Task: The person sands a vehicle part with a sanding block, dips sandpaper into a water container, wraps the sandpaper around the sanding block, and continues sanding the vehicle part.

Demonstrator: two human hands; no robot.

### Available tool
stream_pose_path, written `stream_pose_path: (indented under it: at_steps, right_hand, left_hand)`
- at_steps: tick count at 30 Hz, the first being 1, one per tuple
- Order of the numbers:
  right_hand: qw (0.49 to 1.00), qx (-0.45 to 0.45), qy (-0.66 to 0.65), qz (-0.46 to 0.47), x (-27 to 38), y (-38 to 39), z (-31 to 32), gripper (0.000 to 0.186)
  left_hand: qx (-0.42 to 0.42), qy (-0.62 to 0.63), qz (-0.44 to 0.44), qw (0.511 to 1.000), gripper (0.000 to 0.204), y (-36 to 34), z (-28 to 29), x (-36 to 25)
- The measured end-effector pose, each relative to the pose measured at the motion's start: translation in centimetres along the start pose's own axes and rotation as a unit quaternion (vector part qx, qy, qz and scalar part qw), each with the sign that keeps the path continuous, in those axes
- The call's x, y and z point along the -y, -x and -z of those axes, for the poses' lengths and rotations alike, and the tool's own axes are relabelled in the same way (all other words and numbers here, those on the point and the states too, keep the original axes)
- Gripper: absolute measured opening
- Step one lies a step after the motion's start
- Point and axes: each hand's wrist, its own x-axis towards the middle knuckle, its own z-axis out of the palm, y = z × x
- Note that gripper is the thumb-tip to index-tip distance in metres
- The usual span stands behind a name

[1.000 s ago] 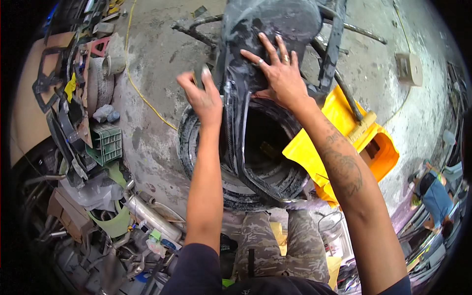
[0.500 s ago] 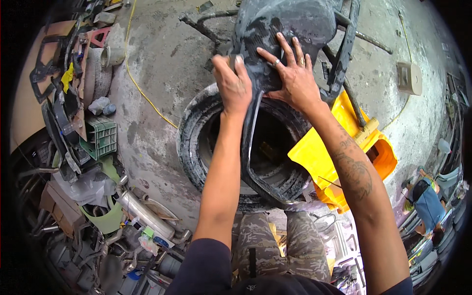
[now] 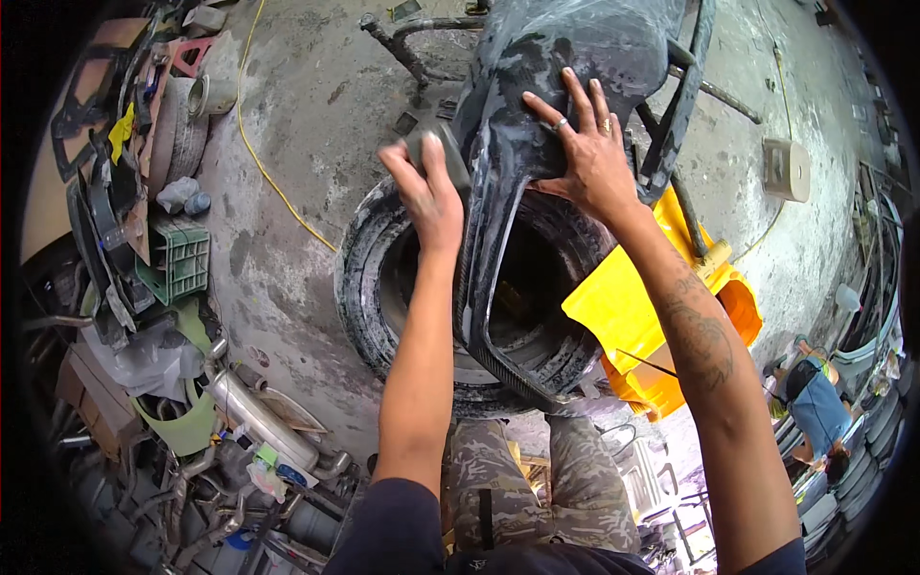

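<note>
My left hand point(image 3: 422, 196) is shut on a dark grey-green flat pad point(image 3: 443, 163), at the left edge of a black, carbon-weave panel point(image 3: 623, 57) with whitish smears and a long narrow arm. My right hand point(image 3: 596, 158) lies on the panel with its fingers spread. The panel's narrow part crosses over a worn tyre point(image 3: 369, 297) with a dark centre. Beside the tyre, under my right forearm, is a yellow plastic piece point(image 3: 613, 297).
A tubular metal stand point(image 3: 412, 62) is around the panel. Piled parts, a green crate point(image 3: 187, 264) and silver exhausts point(image 3: 254, 412) crowd the left. A yellow cable point(image 3: 278, 187) crosses the concrete floor. Another person point(image 3: 815, 402) is at the lower right.
My left hand moved right onto the panel's edge, then back down and slightly left with the pad. The panel and my right hand appear farther right in the view than a second ago.
</note>
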Motion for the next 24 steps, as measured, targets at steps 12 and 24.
stream_pose_path:
  at_steps: [12, 24]
  right_hand:
    - [0.999, -0.017, -0.023, 0.015, 0.5, 0.3, -0.3, 0.121]
    - [0.999, -0.033, -0.013, 0.033, 0.4, -0.3, 0.2, 0.119]
  left_hand:
    - [0.092, -0.189, -0.181, 0.961, 0.027, 3.0, -1.1, 0.6]
    - [0.124, -0.086, -0.095, 0.984, 0.021, 5.8, 4.2, 0.6]
